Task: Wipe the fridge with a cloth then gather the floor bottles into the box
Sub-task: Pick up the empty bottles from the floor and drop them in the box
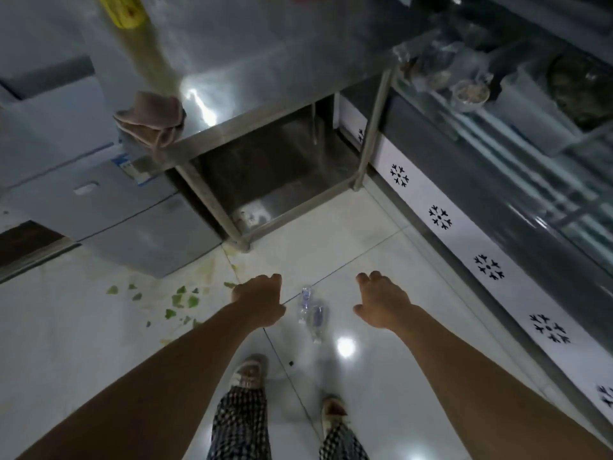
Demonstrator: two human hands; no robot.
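Clear plastic bottles point(311, 312) lie on the white tiled floor, between my two hands and just ahead of my feet. My left hand point(260, 300) hangs above the floor to the left of them, fingers loosely curled, holding nothing. My right hand point(381, 302) hangs to their right, also loosely curled and empty. A pinkish-brown cloth point(151, 119) lies crumpled on the front left corner of the steel table point(252, 71). The grey fridge point(109, 207) stands left of the table. No box is in view.
Green leaf scraps point(180, 300) litter the floor at the left. A glass display chiller point(497, 180) with snowflake marks runs along the right. The table's steel leg point(215, 207) reaches the floor ahead. A yellow object point(124, 9) sits at the top left.
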